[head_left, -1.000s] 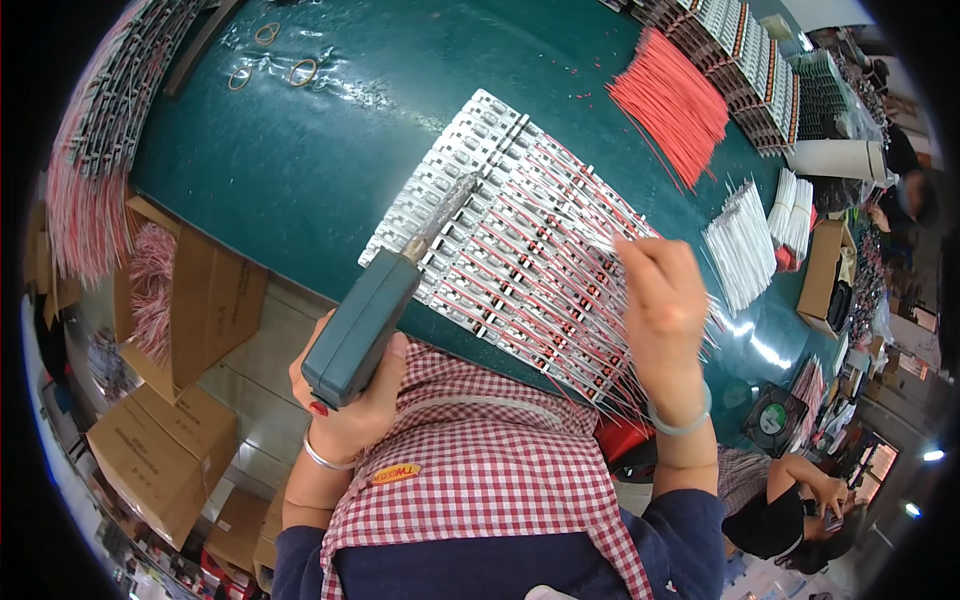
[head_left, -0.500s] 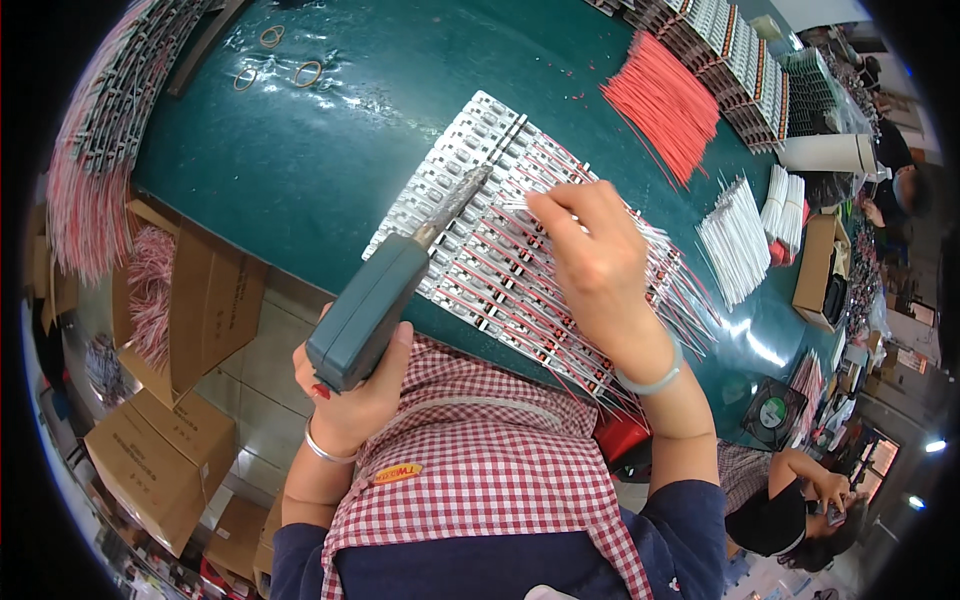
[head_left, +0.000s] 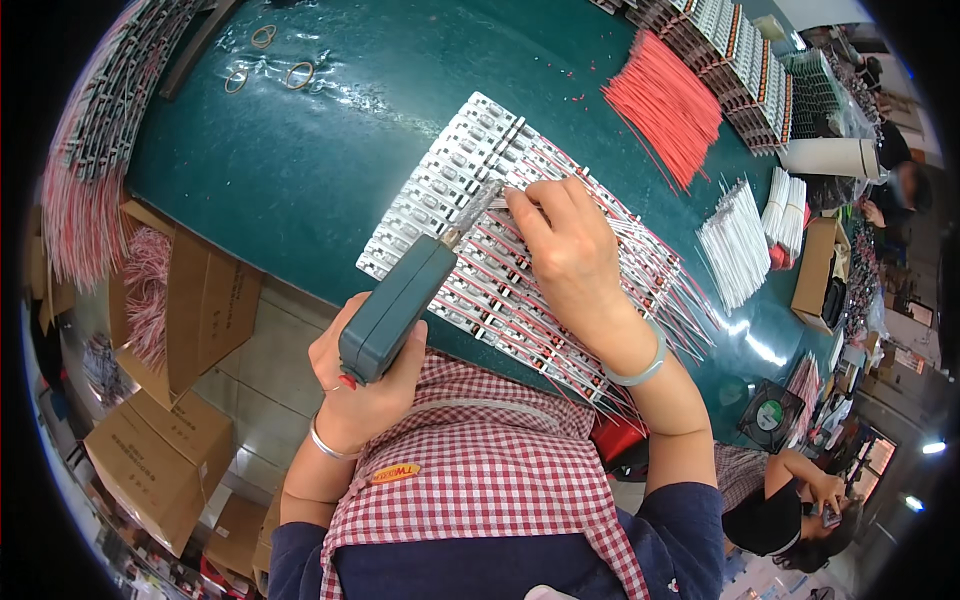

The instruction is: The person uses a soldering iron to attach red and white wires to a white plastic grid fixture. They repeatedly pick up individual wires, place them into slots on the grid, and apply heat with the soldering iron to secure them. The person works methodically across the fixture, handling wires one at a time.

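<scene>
My left hand [head_left: 372, 365] is closed round the grip of a dark green gun-shaped tool [head_left: 398, 305] with a silvery barrel. The barrel's tip lies over a panel of small metal-and-white units [head_left: 430, 205], rows of them laid side by side. Right beside that tip, my right hand [head_left: 570, 235] pinches what looks like a thin white wire; its fingers hide most of it. Red and white wires [head_left: 640, 300] run from the rows toward the lower right, under and past my right hand.
On the green table [head_left: 250, 190] lie a red wire bundle [head_left: 665, 110], white wires [head_left: 735, 245] and rubber bands [head_left: 300, 75]. Stacked panels [head_left: 745, 75] stand far right; wired panels [head_left: 110, 150] hang at left. Cardboard boxes [head_left: 160, 460] stand lower left. Another person [head_left: 790, 510] sits lower right.
My left hand has moved the gun-shaped tool right and slightly down. My right hand has shifted left, so its fingertips now meet the barrel's tip.
</scene>
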A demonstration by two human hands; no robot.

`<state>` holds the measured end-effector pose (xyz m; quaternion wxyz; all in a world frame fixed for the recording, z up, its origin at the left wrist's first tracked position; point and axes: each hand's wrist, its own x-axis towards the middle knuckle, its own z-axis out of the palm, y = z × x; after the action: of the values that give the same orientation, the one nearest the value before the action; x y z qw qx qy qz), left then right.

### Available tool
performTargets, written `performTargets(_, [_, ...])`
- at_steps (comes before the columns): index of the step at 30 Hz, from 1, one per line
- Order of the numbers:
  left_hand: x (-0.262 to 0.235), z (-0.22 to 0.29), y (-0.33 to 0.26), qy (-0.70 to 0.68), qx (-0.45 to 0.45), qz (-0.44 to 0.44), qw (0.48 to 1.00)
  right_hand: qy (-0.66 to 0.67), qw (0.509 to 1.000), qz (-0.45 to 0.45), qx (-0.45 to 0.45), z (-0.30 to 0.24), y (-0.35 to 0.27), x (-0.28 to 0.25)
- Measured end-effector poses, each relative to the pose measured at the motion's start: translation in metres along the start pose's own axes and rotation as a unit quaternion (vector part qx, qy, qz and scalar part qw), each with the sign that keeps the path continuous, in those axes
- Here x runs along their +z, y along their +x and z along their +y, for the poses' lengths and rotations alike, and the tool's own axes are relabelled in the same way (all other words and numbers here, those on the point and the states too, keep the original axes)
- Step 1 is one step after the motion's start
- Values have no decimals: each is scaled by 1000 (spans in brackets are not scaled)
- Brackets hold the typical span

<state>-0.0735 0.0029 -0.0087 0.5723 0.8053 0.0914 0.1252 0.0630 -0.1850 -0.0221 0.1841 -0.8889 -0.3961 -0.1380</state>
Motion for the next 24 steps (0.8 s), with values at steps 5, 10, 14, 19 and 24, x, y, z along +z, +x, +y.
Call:
performTargets(5, [0,5,2,25,-12,-9,1000,-14,1000,3,-23,3,1,1])
performTargets(10, [0,6,1,25,-15,-7,1000,-1,1000,-13,6,0,2,-1])
performTargets(14, [-3,7,1,44,15,14,999,2,1000,-18,10,0,1,-2])
performTargets(19, [-8,6,-2,63,21,36,997,3,1000,-13,17,-1,0,-1])
performTargets(24, [-13,-1,-11,27,-19,55,998,-26,1000,-3,-6,16,13,-27])
